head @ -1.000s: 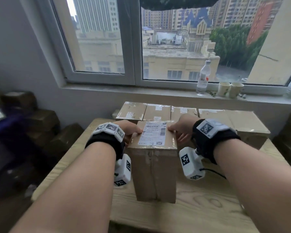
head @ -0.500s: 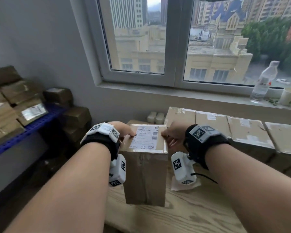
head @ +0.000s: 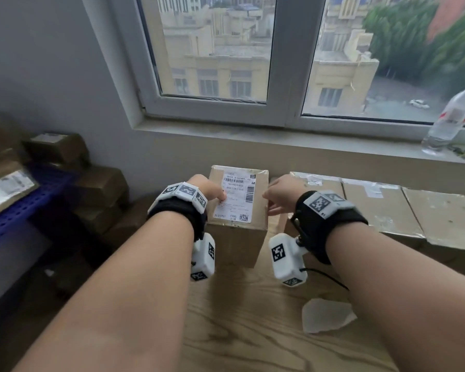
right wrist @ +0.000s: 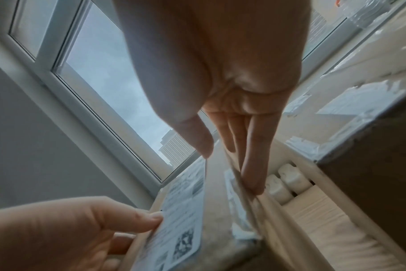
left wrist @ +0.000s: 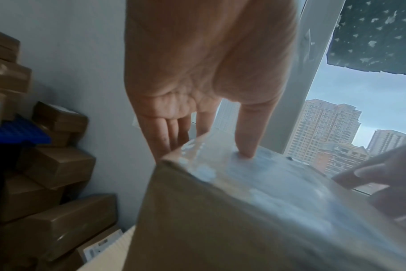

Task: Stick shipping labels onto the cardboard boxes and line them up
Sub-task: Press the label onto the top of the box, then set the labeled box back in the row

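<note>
I am holding the box (head: 238,208) upright at the far left end of the counter (head: 253,331), just left of the row (head: 381,208) of flat boxes under the window. My left hand (head: 208,190) is clamping it: thumb pressing on the label (head: 235,196) on top, the other fingers (left wrist: 167,132) lying straight down the left side. My right hand (head: 281,196) is loose, fingers (right wrist: 250,152) straight and slightly spread, grazing the right top edge, so the box is mostly relying on one hand.

What I am worrying about: the box is standing tall on a narrow base, close to the counter's left edge, with stacked cartons (head: 102,183) below. A sideways push from the right could tip it off that edge. A dragging thumb could also wrinkle the label. Whether the box is sitting flush with the row I cannot tell.
</note>
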Motion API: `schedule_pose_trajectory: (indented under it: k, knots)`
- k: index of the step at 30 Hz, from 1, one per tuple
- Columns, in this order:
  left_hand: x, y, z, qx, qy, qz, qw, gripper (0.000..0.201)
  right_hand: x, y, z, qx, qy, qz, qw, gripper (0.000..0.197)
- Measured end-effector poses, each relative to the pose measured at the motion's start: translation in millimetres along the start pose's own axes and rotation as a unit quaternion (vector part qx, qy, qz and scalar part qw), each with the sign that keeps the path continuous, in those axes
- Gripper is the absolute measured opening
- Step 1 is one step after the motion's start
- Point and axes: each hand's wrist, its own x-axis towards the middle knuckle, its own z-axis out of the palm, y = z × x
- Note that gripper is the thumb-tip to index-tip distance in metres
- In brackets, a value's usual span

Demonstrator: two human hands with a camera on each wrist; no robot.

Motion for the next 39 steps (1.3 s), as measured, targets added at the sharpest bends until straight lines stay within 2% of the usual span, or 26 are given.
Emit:
schedule_pose_trajectory:
  k: [5,9,11,13,18,22,25,27,31,34,39]
  knots:
    - [36.4,11.4,19.6,-0.001,-0.002,0.035,0.999,0.051,20.1,-3.8,4.1,-0.004,0.019,-0.008,1.0,0.034]
    - [58.4,11.4,35.0,0.001,-0.006,0.064,0.998,0.048,35.1,1.2,3.7,-0.104,0.053,-0.022,0.993,0.029]
    - [65.5,11.1,40.2,-0.004,0.007,0.08,0.997,0.046,39.8,4.2,3.3,-0.136,0.042,-0.014,0.99,0.031]
    - [71.0,10.8,43.2,-0.013,0.009,0.087,0.996,0.042,45.8,8.8,3.1,-0.138,0.034,-0.011,0.99,0.036]
    - [70.9,11.6,45.2,-0.015,0.013,0.075,0.997,0.043,53.7,15.9,1.5,-0.089,0.054,-0.02,0.994,0.034]
    - [56.6,30.6,49.2,-0.003,0.091,0.087,0.992,0.051,42.0,17.7,-17.6,-0.068,0.068,-0.036,0.995,0.03]
    - [41.2,55.0,57.7,-0.023,0.132,0.133,0.982,0.046,30.3,24.9,-42.5,-0.098,0.108,-0.045,0.988,0.023]
    - [27.6,73.2,66.9,-0.029,0.119,0.162,0.979,0.044,20.9,32.4,-60.6,-0.112,0.137,-0.046,0.983,0.026]
    - [6.2,101.2,97.5,-0.015,0.043,0.182,0.982,0.035,7.2,52.7,-93.1,-0.127,0.185,-0.032,0.974,0.026]
    - [-4.5,110.0,121.8,0.034,-0.005,0.173,0.984,0.034,-0.2,68.7,-109.9,-0.132,0.205,-0.013,0.97,0.024]
    - [-15.0,102.2,142.4,0.08,-0.02,0.142,0.986,0.043,-7.8,92.0,-118.8,-0.142,0.211,0.01,0.967,0.024]
